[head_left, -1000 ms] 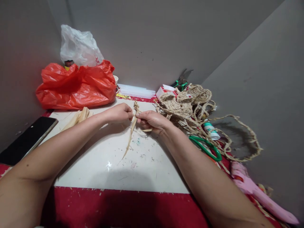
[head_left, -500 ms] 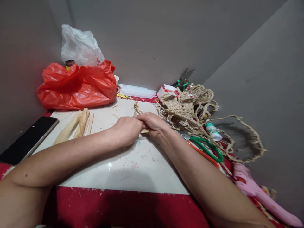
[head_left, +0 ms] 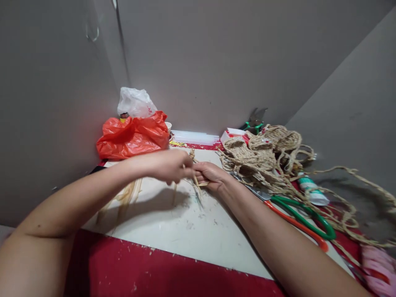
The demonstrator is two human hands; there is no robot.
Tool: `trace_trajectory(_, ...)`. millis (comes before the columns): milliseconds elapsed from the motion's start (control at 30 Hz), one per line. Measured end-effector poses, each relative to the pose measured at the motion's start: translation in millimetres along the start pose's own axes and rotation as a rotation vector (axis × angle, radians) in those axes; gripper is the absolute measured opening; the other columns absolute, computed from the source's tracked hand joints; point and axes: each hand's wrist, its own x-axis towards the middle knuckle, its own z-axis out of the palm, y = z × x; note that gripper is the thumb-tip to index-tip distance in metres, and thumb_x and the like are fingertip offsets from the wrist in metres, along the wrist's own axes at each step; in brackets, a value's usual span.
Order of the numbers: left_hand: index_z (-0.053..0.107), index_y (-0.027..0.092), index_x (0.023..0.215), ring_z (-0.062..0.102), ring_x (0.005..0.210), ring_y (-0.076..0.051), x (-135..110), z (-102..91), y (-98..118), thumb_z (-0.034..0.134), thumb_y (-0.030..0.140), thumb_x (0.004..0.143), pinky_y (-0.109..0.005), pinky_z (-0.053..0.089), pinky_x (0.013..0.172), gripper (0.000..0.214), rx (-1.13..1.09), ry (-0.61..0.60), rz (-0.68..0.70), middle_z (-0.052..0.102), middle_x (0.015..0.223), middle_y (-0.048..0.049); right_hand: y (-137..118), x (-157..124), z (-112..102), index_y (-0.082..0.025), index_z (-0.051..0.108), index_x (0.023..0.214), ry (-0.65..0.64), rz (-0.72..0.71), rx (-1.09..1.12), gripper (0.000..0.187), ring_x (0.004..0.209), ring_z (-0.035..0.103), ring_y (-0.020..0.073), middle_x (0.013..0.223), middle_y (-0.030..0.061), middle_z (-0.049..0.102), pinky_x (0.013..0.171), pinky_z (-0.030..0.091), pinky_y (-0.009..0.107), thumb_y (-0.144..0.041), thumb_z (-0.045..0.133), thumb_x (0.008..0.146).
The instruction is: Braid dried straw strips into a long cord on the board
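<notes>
My right hand (head_left: pixel 212 175) is closed around a small piece of twisted dry husk (head_left: pixel 192 154), whose knotted top pokes out beyond the fingers. Pale loose husk ends (head_left: pixel 198 183) stick out below that grip. Just left of it, my left hand (head_left: pixel 175 167) is raised over the white board (head_left: pixel 173 231), slightly blurred, its fingers pinched on what looks like a thin husk strand. Another thin strip hangs beneath it. Under my left forearm lie flat dried husk strips (head_left: pixel 131 194), partly hidden.
On the right are a heap of straw-coloured rope (head_left: pixel 256 152), scissors with green and orange handles (head_left: pixel 309 212), a green-and-white roll (head_left: pixel 312 189) and a pink tool (head_left: pixel 379 270). Pruning shears (head_left: pixel 255 121) lean behind. A red plastic bag (head_left: pixel 133 138) and clear sticks (head_left: pixel 194 137) stand at the back.
My left hand has drawn slightly away from the right, and strands now show between them. The camera view has shifted, so the phone at left is mostly hidden behind my arm.
</notes>
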Motion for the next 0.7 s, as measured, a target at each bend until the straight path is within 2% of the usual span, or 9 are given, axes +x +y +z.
trace_trajectory(67,0.056,0.017,0.064,0.053,0.042,-0.010,-1.7,-15.8,-30.8,0.051,0.033,0.078,-0.021,0.035,0.044,0.022,-0.048,0.080,-0.178,0.065,0.060,-0.0050,0.2,0.5,-0.1,-0.017,0.039,0.060,0.011,0.033,0.058,0.022,0.038,0.010,0.0016,0.043,-0.0122,0.019,0.035,0.008,0.016,-0.020,0.061,0.065)
trace_trajectory(133,0.054,0.016,0.059,0.052,0.042,-0.011,-6.2,-20.6,-63.0,0.055,0.033,0.075,-0.021,0.037,0.045,0.023,-0.013,0.108,-0.340,0.063,0.055,-0.0056,0.0,0.7,-0.4,-0.016,0.042,0.062,0.014,0.051,0.084,0.018,0.038,0.011,0.0013,0.044,-0.0118,0.020,0.035,0.007,0.015,-0.018,0.060,0.067)
trace_trajectory(233,0.054,0.015,0.053,0.055,0.046,-0.014,-15.4,-12.2,-99.5,0.058,0.035,0.071,-0.023,0.039,0.049,0.027,0.143,0.083,-0.587,0.060,0.051,-0.0068,0.4,1.5,-1.4,-0.015,0.045,0.063,-0.006,0.053,0.090,0.016,0.037,0.011,0.0014,0.044,-0.0116,0.020,0.035,0.007,0.015,-0.019,0.059,0.069)
trace_trajectory(300,0.058,0.015,0.054,0.059,0.060,-0.018,-19.2,-1.7,-113.2,0.062,0.036,0.066,-0.024,0.041,0.057,0.024,0.352,0.142,-0.615,0.063,0.058,-0.0088,1.1,2.6,-2.2,-0.014,0.047,0.065,-0.025,0.048,0.086,0.014,0.038,0.010,0.0017,0.045,-0.0119,0.019,0.035,0.008,0.015,-0.021,0.058,0.070)
trace_trajectory(367,0.063,0.015,0.060,0.061,0.073,-0.023,-20.3,9.0,-119.6,0.063,0.036,0.063,-0.026,0.042,0.063,0.022,0.429,0.220,-0.639,0.066,0.069,-0.0122,1.6,3.3,-2.7,-0.015,0.046,0.064,-0.036,0.026,0.075,0.015,0.038,0.010,0.0017,0.045,-0.0119,0.019,0.034,0.008,0.014,-0.021,0.059,0.070)
trace_trajectory(467,0.065,0.013,0.067,0.061,0.080,-0.026,-21.4,20.7,-120.9,0.060,0.033,0.063,-0.029,0.043,0.067,0.021,0.414,0.262,-0.668,0.067,0.077,-0.0154,2.1,2.4,-2.2,-0.016,0.043,0.062,-0.041,0.000,0.060,0.018,0.039,0.010,0.0015,0.046,-0.0118,0.019,0.035,0.008,0.014,-0.019,0.059,0.069)
trace_trajectory(600,0.061,0.013,0.063,0.061,0.078,-0.024,-32.3,24.3,-119.6,0.057,0.028,0.065,-0.027,0.043,0.066,0.015,0.333,0.294,-0.689,0.065,0.072,-0.0124,2.5,1.7,-1.3,-0.016,0.041,0.061,-0.046,0.011,0.067,0.020,0.038,0.010,0.0013,0.046,-0.0116,0.019,0.035,0.008,0.014,-0.016,0.058,0.071)
trace_trajectory(700,0.056,0.015,0.065,0.060,0.066,-0.019,-48.6,20.9,-117.9,0.054,0.026,0.067,-0.026,0.044,0.060,0.012,0.229,0.305,-0.690,0.061,0.063,-0.0076,2.5,2.0,-1.1,-0.014,0.044,0.063,-0.046,0.010,0.068,0.016,0.038,0.011,0.0010,0.046,-0.0115,0.019,0.035,0.008,0.014,-0.015,0.055,0.074)
